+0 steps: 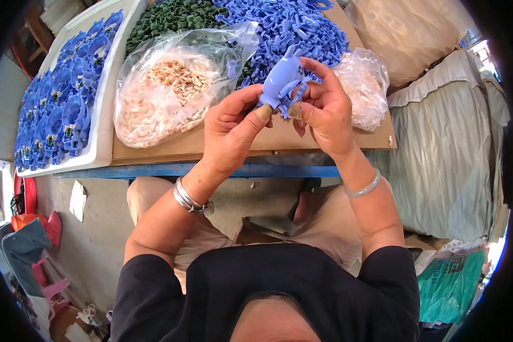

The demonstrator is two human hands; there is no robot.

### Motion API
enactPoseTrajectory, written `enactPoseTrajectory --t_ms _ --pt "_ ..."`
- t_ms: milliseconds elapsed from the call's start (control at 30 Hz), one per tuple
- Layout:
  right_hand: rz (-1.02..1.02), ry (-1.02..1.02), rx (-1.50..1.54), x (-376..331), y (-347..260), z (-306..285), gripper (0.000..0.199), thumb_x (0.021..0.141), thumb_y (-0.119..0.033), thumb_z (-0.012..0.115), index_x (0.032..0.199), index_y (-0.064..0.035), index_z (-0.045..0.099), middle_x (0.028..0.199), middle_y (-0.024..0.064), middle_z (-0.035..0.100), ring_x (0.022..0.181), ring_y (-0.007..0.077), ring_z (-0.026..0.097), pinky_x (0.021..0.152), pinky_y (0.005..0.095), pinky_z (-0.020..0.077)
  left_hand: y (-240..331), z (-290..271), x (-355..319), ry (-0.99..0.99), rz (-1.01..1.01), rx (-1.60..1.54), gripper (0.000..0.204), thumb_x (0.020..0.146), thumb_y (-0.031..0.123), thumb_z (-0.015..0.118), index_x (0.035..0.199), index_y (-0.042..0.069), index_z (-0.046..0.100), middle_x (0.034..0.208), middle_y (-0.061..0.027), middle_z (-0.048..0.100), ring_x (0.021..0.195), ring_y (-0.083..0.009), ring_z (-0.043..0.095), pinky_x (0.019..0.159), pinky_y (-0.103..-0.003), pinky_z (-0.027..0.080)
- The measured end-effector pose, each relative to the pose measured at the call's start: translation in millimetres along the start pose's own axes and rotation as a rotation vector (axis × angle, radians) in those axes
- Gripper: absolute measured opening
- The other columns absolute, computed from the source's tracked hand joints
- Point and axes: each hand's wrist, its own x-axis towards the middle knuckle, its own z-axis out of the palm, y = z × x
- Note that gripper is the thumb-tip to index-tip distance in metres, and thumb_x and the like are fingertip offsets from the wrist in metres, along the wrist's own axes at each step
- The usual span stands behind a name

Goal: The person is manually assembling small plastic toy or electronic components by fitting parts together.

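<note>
I see both hands raised together over the near edge of the board, closed on one blue plastic clip part (280, 80). My left hand (231, 134) pinches its lower end between thumb and forefinger; my right hand (325, 111) grips it from the other side, the fingers curled around its prongs. The part stands between the two hands, its long axis nearly upright and a little tilted to the right at the top. Both hands touch it, so neither is nearer. I cannot tell if the right fingers hold also a second small piece.

Just beyond the left hand lies an open clear bag of pale cream small parts (165, 97). Just beyond the right hand is another clear bag (366, 85), smaller. Behind both hands a loose heap of blue clip parts (290, 25) lies, and beside it, to the left, a heap of dark green parts (168, 17). Far to the left of the left hand, a white tray (105, 114) carries rows of assembled blue clips (57, 108). All rests on a brown board (302, 137).
</note>
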Motion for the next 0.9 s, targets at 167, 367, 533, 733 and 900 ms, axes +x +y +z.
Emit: enactPoseTrajectory --t_ms 167,367,533,733,900 --pt "0.062 0.093 0.108 -1 9 3 0.03 0.076 -0.004 0.061 0.102 -0.0021 0.047 0.072 0.0056 0.055 0.053 0.0101 0.052 0.038 0.0212 0.0412 -4 5 0 0.078 -0.001 -0.023 0.028 0.081 0.001 0.054 0.109 -0.002 0.051 0.09 -0.0062 0.058 0.075 -0.0107 0.054 0.066 -0.022 0.046" --pt "0.248 0.182 0.206 -5 1 15 0.009 0.079 -0.008 0.059 0.082 -0.0018 0.053 0.066 0.0061 0.055 0.047 0.009 0.049 0.036 0.0241 0.0428 2 3 -3 0.031 0.085 0.12 0.028 0.079 -0.001 0.055 0.107 -0.002 0.052 0.097 -0.0083 0.058 0.083 -0.0123 0.055 0.073 -0.024 0.045" --pt "0.282 0.168 0.335 -5 4 15 0.011 0.079 -0.01 0.059 0.079 -0.0013 0.052 0.066 0.0074 0.055 0.045 0.0091 0.049 0.033 0.0251 0.0424 1 3 -3 0.019 0.18 0.393 0.027 0.076 -0.004 0.058 0.103 0.001 0.055 0.106 -0.0125 0.057 0.091 -0.0141 0.055 0.077 -0.026 0.045" --pt "0.403 0.15 0.533 -5 8 12 0.015 0.079 -0.012 0.06 0.075 -0.0019 0.051 0.065 0.0079 0.055 0.044 0.0097 0.049 0.032 0.0259 0.0415 -4 0 -2 0.057 0.015 0.194 0.026 0.08 -0.001 0.054 0.106 -0.002 0.052 0.095 -0.0104 0.059 0.08 -0.0129 0.057 0.069 -0.025 0.047" --pt "0.398 0.184 0.413 -3 6 12 0.015 0.082 -0.016 0.057 0.077 -0.0027 0.053 0.065 0.0064 0.055 0.041 0.0078 0.046 0.031 0.023 0.0387 -1 2 5 0.132 -0.063 -0.118 0.024 0.083 0.003 0.048 0.107 -0.004 0.05 0.091 -0.0095 0.059 0.074 -0.0148 0.057 0.06 -0.027 0.048"
